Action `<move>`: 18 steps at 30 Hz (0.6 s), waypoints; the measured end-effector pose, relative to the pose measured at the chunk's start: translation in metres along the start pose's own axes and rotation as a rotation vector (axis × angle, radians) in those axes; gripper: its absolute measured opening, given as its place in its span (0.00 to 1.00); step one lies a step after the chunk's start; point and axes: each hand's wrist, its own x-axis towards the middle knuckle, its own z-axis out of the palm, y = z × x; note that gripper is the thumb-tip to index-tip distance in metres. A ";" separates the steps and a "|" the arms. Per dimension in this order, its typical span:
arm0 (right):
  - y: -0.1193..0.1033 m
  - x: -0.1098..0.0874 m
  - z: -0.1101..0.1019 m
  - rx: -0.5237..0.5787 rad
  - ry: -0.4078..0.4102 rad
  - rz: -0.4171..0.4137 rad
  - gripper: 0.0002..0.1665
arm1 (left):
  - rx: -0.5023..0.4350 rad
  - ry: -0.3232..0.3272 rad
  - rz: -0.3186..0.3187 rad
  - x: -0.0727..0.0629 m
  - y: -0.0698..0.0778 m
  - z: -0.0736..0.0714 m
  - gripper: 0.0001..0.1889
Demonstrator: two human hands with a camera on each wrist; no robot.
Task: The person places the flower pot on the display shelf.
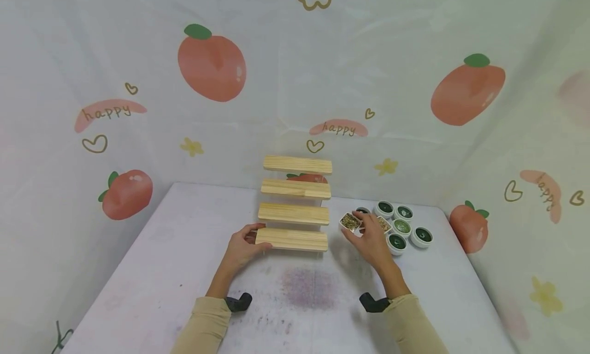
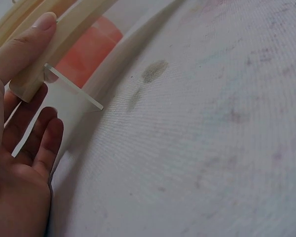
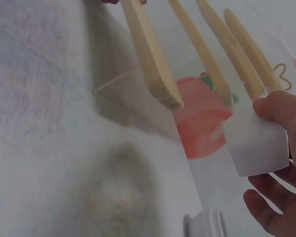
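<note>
A tiered display rack with wooden boards (image 1: 295, 215) on clear supports stands at the middle of the table. My left hand (image 1: 241, 247) grips the left end of its lowest board (image 1: 295, 240), thumb on top and fingertips below, as the left wrist view also shows. To the right of the rack, my right hand (image 1: 374, 244) pinches a small white square pot (image 3: 256, 138) between thumb and fingers. Grainy green-brown stuff (image 1: 350, 221) fills the pot in the head view. In the right wrist view the pot is held up off the table, beside the boards' ends.
Several round white pots (image 1: 421, 236) with dark green insides cluster at the table's back right. Another square pot (image 1: 383, 224) with pale grainy contents sits among them, partly behind my right hand. A white cloth backdrop (image 1: 276, 62) with printed fruit closes off the back.
</note>
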 end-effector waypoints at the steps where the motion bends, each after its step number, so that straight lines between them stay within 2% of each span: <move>1: -0.002 0.000 0.000 0.014 0.005 -0.009 0.35 | -0.004 -0.001 -0.002 0.000 0.000 0.000 0.37; 9: -0.014 0.002 -0.001 0.085 0.020 -0.029 0.36 | -0.005 0.002 0.007 0.001 -0.003 -0.001 0.36; 18: -0.033 0.003 0.005 0.232 -0.050 -0.052 0.33 | -0.042 0.000 -0.021 -0.001 -0.004 -0.001 0.35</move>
